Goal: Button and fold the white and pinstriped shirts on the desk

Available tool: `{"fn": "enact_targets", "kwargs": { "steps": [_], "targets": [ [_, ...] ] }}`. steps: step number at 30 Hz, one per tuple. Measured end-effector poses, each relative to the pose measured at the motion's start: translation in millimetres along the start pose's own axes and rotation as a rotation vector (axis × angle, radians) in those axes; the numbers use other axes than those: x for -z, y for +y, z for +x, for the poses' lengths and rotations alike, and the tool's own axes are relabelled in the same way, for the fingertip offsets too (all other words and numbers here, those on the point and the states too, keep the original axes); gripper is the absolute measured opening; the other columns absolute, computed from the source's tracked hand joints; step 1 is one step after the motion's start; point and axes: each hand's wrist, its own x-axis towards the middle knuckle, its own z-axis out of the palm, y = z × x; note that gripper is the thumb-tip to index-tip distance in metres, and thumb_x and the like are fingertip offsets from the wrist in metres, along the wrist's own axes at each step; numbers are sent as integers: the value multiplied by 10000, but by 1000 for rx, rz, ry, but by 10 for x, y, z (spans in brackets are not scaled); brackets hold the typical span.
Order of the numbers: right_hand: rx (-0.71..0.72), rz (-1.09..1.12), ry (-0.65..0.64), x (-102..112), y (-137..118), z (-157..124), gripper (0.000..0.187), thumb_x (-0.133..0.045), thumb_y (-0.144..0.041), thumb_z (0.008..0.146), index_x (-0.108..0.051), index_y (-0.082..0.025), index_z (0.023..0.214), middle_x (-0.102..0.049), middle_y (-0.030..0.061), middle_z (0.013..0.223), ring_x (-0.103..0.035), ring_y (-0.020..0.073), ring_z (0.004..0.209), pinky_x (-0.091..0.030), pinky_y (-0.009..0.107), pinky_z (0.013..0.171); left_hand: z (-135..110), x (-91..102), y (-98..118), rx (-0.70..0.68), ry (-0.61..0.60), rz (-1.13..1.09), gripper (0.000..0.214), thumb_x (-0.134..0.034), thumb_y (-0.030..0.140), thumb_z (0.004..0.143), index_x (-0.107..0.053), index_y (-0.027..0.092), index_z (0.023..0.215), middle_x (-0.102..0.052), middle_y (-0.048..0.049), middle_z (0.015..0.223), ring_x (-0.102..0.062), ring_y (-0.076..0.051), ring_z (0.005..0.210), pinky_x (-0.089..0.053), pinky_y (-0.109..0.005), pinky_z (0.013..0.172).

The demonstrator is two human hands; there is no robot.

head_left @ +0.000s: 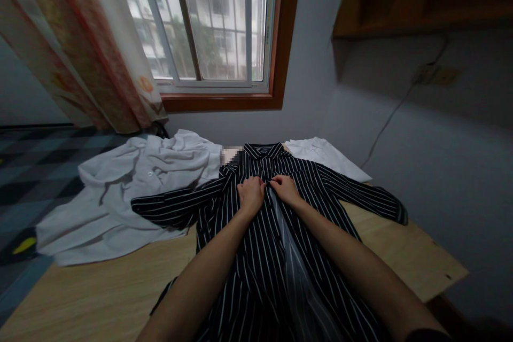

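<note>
A black shirt with white stripes lies spread on a wooden table, its collar toward the window and both sleeves stretched out sideways. Below the chest its front hangs apart, showing a greyish inner side. My left hand is closed on the left edge of the front opening, high on the chest. Just beside it, my right hand pinches the opposite edge with thumb and forefinger. The two hands almost meet. Any button between the fingers is too small to make out.
A crumpled white shirt lies at the table's left, partly under the striped sleeve. A folded white garment sits at the back right. Behind are a window and a curtain; a wooden shelf juts out at upper right.
</note>
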Motion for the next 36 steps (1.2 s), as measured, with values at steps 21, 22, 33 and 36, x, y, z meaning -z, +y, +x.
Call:
{"fn": "enact_targets", "kwargs": {
  "steps": [21, 22, 33, 36],
  "targets": [
    [112, 102, 169, -152, 18, -138, 205, -577, -294, 857, -742, -183, 806, -726, 55, 842, -649, 180, 780, -471, 282, 771, 80, -31, -91, 42, 11, -260, 244, -473, 322, 928, -679, 191, 913, -720, -59, 981, -634, -223, 960, -386, -358, 874],
    [110, 117, 168, -146, 14, -139, 271, -545, -329, 881, -735, -183, 754, -720, 49, 787, -642, 176, 736, -468, 278, 740, 82, -31, -92, 43, 7, -259, 248, -467, 322, 931, -678, 193, 920, -720, -60, 989, -633, -224, 969, -384, -361, 879],
    [68, 164, 132, -142, 32, -117, 148, -607, -201, 800, -743, -166, 847, -742, 62, 856, -666, 189, 773, -495, 291, 753, 71, 1, -73, 32, -31, -207, 276, -440, 322, 940, -686, 200, 922, -719, -66, 1013, -630, -227, 980, -388, -355, 866],
    [77, 180, 144, -136, 19, -127, 160, -605, -250, 813, -748, -177, 825, -746, 56, 854, -672, 189, 784, -499, 296, 775, 66, 10, -65, 39, -28, -213, 270, -439, 312, 939, -684, 198, 927, -718, -65, 1019, -629, -223, 985, -390, -347, 868]
  ]
}}
